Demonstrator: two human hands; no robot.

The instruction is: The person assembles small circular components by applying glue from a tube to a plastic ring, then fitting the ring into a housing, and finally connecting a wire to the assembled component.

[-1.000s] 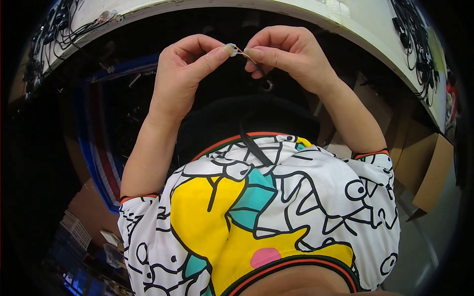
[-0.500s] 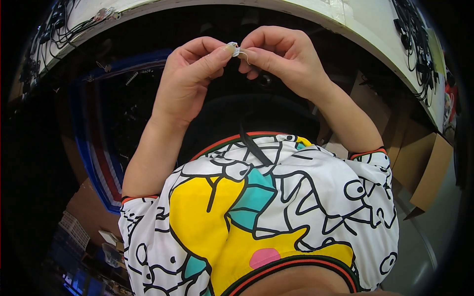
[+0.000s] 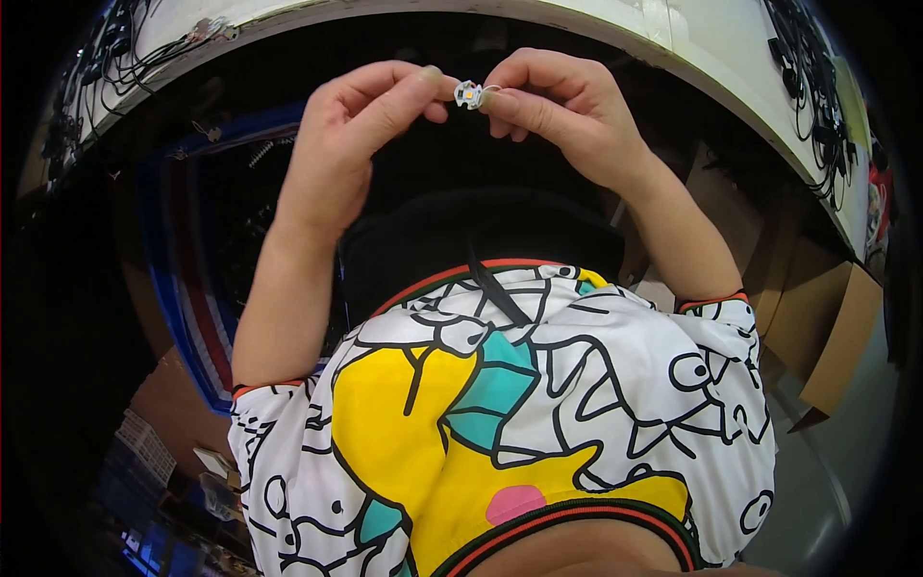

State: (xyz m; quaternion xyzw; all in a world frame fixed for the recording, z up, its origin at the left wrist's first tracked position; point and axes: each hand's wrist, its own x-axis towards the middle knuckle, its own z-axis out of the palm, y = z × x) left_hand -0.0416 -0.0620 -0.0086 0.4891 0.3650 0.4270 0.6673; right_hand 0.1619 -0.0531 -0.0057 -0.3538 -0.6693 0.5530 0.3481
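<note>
Above my lap, my two hands meet at a small round white LED board (image 3: pixel 469 94) with notched edges and a yellow chip in its middle. My left hand (image 3: pixel 351 135) is closed, its curled fingers at the board's left edge, while the thumb tip lies off the board's face. From the right side, my right hand (image 3: pixel 567 111) pinches a thin white wire (image 3: pixel 490 88) between thumb and forefinger, right against the board. The far side of the board and the tips of several fingers are hidden.
A curved white table edge (image 3: pixel 538 21) runs along the top. Black cables lie on it at the left (image 3: pixel 106 67) and right (image 3: pixel 812 106). At lower left hangs a blue-edged striped bag (image 3: pixel 183 260); an open cardboard box (image 3: pixel 817 317) stands at the right.
The LED board has turned so its yellow chip faces up, and it has shifted slightly right. My left thumb has slid off it, and the left hand has moved a little left.
</note>
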